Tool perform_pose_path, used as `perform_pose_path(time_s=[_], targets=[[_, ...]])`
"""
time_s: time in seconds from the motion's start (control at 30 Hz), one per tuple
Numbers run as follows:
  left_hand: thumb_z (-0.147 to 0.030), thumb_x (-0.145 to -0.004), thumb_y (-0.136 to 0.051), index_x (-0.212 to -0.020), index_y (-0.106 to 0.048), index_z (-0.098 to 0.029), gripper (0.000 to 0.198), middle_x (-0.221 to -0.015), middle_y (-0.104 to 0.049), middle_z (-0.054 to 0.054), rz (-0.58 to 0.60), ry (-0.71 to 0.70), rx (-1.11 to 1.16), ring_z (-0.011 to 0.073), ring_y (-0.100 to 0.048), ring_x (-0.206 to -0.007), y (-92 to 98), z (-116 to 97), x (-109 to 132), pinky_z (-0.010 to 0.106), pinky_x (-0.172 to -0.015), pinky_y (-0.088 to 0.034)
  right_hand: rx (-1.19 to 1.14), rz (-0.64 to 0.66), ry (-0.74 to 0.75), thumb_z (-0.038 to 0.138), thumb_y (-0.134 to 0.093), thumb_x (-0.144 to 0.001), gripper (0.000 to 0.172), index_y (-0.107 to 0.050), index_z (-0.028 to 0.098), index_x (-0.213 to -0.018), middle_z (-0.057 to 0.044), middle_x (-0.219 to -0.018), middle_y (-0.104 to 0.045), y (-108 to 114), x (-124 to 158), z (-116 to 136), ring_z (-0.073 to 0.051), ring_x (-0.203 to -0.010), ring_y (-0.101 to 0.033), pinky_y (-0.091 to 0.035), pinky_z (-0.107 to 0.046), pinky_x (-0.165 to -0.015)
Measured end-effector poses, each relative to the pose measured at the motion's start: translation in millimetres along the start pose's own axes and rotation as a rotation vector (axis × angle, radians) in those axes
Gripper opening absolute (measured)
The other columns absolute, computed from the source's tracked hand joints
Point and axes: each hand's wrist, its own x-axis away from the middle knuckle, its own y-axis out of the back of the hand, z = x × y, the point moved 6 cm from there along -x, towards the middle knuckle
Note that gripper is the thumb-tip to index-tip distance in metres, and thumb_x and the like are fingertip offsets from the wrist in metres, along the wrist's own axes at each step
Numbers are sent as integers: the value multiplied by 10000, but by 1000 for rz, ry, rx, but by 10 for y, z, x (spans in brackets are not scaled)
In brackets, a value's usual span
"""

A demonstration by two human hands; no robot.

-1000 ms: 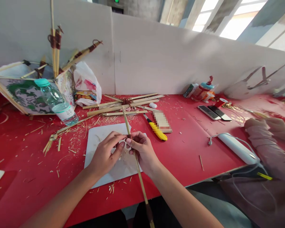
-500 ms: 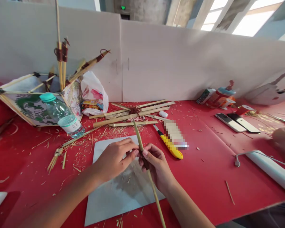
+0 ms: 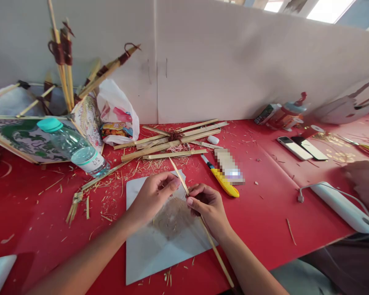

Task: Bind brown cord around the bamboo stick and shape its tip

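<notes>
A thin bamboo stick with a pointed tip slants over the sheet, its lower end running toward the table's front edge. My right hand is closed around it below the tip, and its fingers hide part of the shaft. Just left of the stick is my left hand, thumb and fingertips pinched together; what they hold, if anything, is too small to make out. Under both hands lies a grey-white sheet with a brownish stain. A yellow utility knife lies to the right with its blade end pointing away.
Bamboo strips and shavings lie behind the sheet. At left stand a water bottle, a dragon-patterned lantern frame holding wrapped sticks, and a plastic bag. Phones, a power strip and another person's hand are at right.
My left hand has come off the stick and moved slightly left. The stick has turned in my right hand, and its dark wrapping is now mostly hidden. The view has tilted down.
</notes>
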Motion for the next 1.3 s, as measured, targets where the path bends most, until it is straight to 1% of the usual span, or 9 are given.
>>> perform_pose_path(time_s=[0.13,0.27,0.4,0.57,0.73,0.83,1.0,1.13,1.3], targets=[[-428,-911,-681,-814,-655,-186,261,-740,-597,-7,-51,53,36,141,-526,-695,80,51,-38,287,-639,-408,87,91,-22,345,-869,-783,230,-700,189,-784,-3,-788,-633,-18,35,46,-95,-557,-563,-482,-224,-455],[-380,-898,-669,-767,-636,-180,242,-710,-568,-12,-24,98,115,132,-503,-666,72,98,-52,284,-624,-396,156,150,-59,379,-815,-847,243,-665,190,-821,-2,-748,-627,-78,77,115,-108,-546,-578,-479,-237,-454],[-366,-896,-658,-749,-620,-181,239,-696,-535,-22,-33,124,155,119,-481,-648,66,114,-46,273,-605,-378,163,107,-100,396,-828,-832,318,-603,235,-989,26,-741,-624,-151,134,98,-134,-555,-608,-486,-244,-440],[-385,-873,-679,-748,-607,-184,247,-671,-527,-28,-86,141,142,113,-466,-611,102,118,-32,264,-563,-363,159,58,-67,432,-770,-882,287,-650,221,-1037,17,-733,-628,-213,198,33,-128,-570,-614,-476,-244,-483],[-386,-883,-662,-740,-630,-186,249,-670,-556,-21,-36,103,61,123,-501,-625,9,93,-2,266,-569,-381,243,16,-18,455,-652,-957,357,-652,245,-1245,20,-733,-609,-241,237,34,-119,-521,-561,-394,-227,-408],[-393,-919,-616,-741,-628,-192,269,-671,-575,-14,3,62,-20,135,-522,-627,9,94,-16,280,-580,-395,458,29,94,402,-568,-1003,374,-665,231,-1322,21,-709,-587,-240,250,96,-115,-515,-533,-417,-254,-463],[-319,-954,-547,-864,-663,-209,183,-783,-681,10,-160,-57,-408,169,-599,-703,335,83,-111,315,-661,-431,1047,109,258,262,-448,-1029,446,-633,162,-1423,-62,-864,-696,-275,248,183,-152,-640,-603,-458,-304,-609],[-218,-898,-584,-893,-685,-227,102,-850,-717,22,66,-114,-667,184,-632,-720,401,163,-163,324,-679,-454,1568,305,233,157,-396,-1005,551,-488,127,-1547,-86,-916,-738,-426,217,109,-177,-656,-649,-374,-309,-566],[-188,-824,-682,-951,-698,-240,139,-940,-706,32,141,-171,-750,197,-663,-773,492,302,-157,322,-698,-483,1851,484,190,120,-421,-983,596,-402,102,-1578,-109,-980,-761,-582,149,-45,-198,-704,-705,-350,-329,-529]])
